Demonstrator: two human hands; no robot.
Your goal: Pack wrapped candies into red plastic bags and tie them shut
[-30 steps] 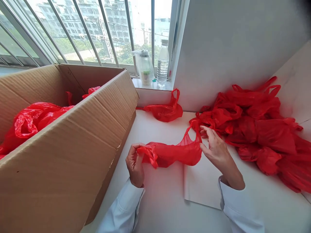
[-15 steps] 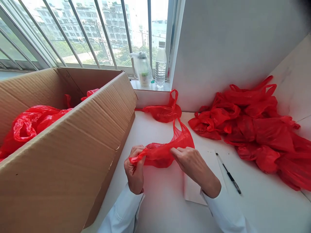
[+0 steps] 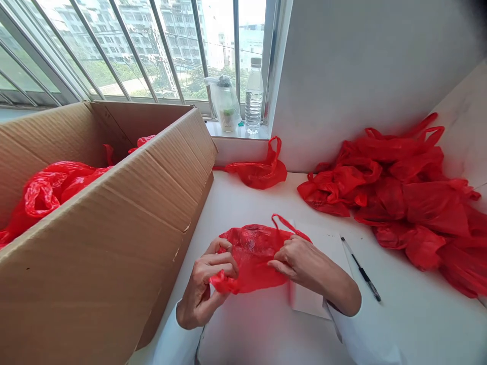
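A thin red plastic bag [image 3: 258, 258] is stretched between my two hands above the white table. My left hand [image 3: 209, 281] grips its left end, with a crumpled bit of film sticking out below the fingers. On the other side, my right hand [image 3: 300, 261] has its fingers closed on the bag's right part. One handle loop stands up behind the right hand. Partly under the bag and right forearm lies a white sheet of paper [image 3: 310, 303].
A cardboard box [image 3: 114, 218] with red bags inside stands at the left. Another red bag [image 3: 258, 173] lies by the wall, and a heap of red bags [image 3: 403, 192] fills the right. A black pen [image 3: 363, 271] is on the table. A water bottle [image 3: 254, 99] stands on the sill.
The bag has come lower and nearer to me, its handle end dropping. My left hand has turned and spread its grip; my right hand has shifted slightly down and right.
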